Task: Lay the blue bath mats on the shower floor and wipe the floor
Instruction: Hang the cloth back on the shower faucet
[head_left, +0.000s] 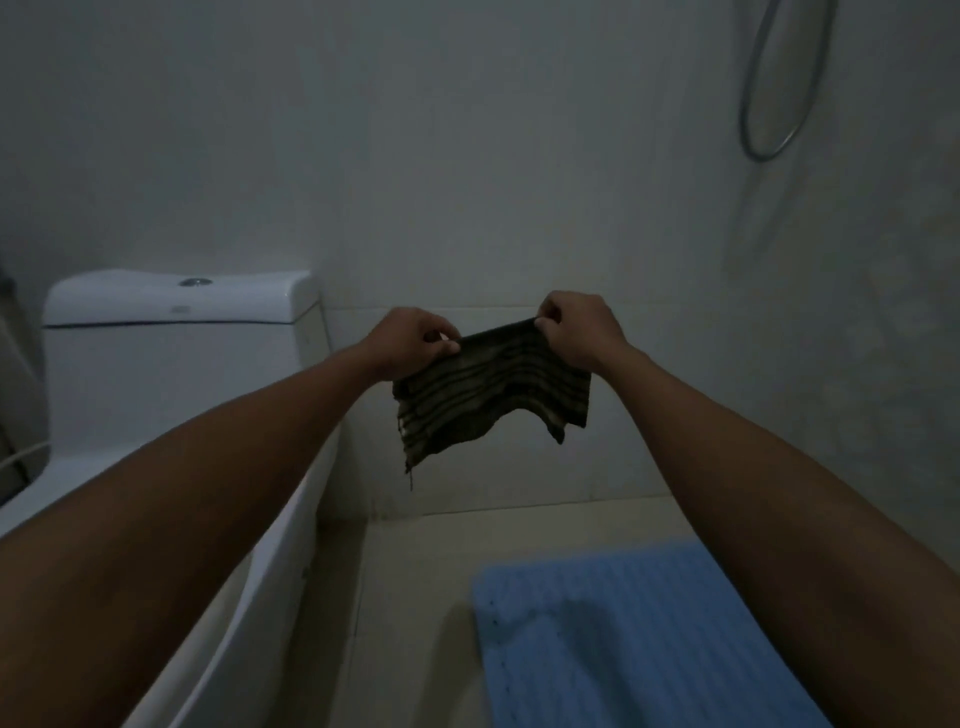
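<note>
I held a dark striped cloth (493, 387) up in front of me with both arms stretched out over the shower floor (415, 597); my left hand (410, 340) pinched the cloth's upper left corner, fingers and thumb curled tight on the hem; my right hand (576, 327) pinched the upper right corner in the same way, so each grip was closed on the fabric and nothing else. The cloth hung spread between the two hands, its top edge pulled nearly taut; its lower edge sagged in a wavy line, the left lower corner drooping lowest with a loose thread trailing from it. The light was dim, and the stripes showed only as paler bands across the dark weave.

Below my right forearm, a blue bath mat (623, 634) lay flat on the shower floor, near the back wall (467, 156) but not touching it; its right side was hidden under my arm, and its near end ran out of view, so I could not tell how far it reached. A bare strip of pale floor lay between the mat and the low white partition (270, 571) on the left; beyond that stood a white toilet (171, 338), its cistern against the wall; a shower hose (774, 88) looped down the wall at the upper right.
</note>
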